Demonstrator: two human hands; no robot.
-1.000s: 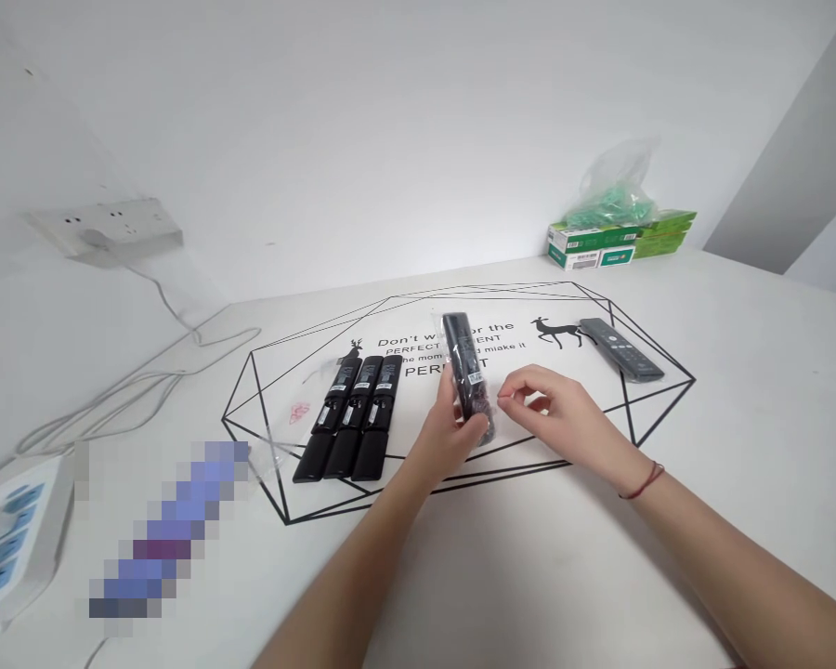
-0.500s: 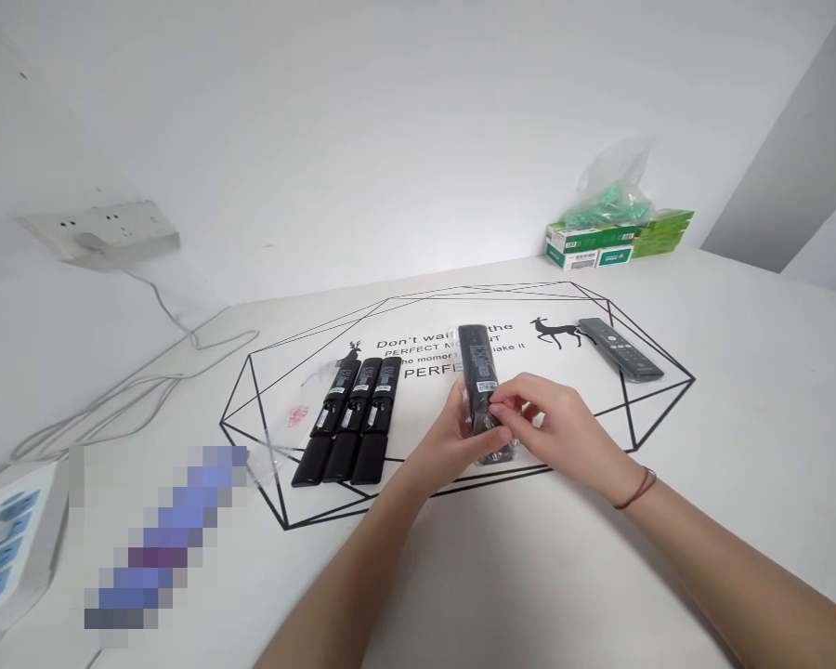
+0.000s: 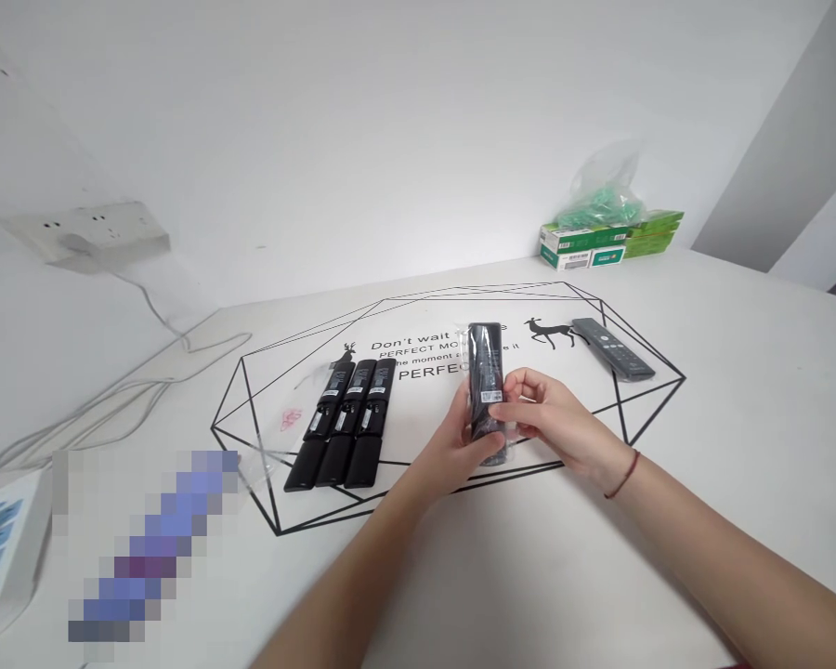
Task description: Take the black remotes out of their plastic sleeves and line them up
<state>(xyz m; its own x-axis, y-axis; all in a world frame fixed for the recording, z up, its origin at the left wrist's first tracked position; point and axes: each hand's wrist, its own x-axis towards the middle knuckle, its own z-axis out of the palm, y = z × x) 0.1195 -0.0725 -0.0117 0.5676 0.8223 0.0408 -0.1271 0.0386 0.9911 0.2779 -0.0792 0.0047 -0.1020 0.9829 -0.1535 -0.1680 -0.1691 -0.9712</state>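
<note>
A black remote control (image 3: 486,362) in clear plastic wrap, its labelled back facing up, is held upright over the middle of the table. My left hand (image 3: 452,451) is closed round its lower left side. From the right, my right hand (image 3: 547,413) pinches the wrapped remote near its white label. Left of my hands lie three black remotes (image 3: 352,418) side by side, backs up, battery compartments uncovered and covers at their lower ends. Another wrapped remote (image 3: 613,350) lies button side up at the right.
Green and white boxes (image 3: 585,243) with a clear bag (image 3: 609,190) on top stand at the back right. At left are a power strip (image 3: 14,539), a white cable (image 3: 132,379), a wall socket (image 3: 90,237) and a blurred blue patch (image 3: 160,548).
The wrapped remote has turned to stand straighter between my hands. My right fingers have shifted from above its label to its right edge. The whole view has moved slightly.
</note>
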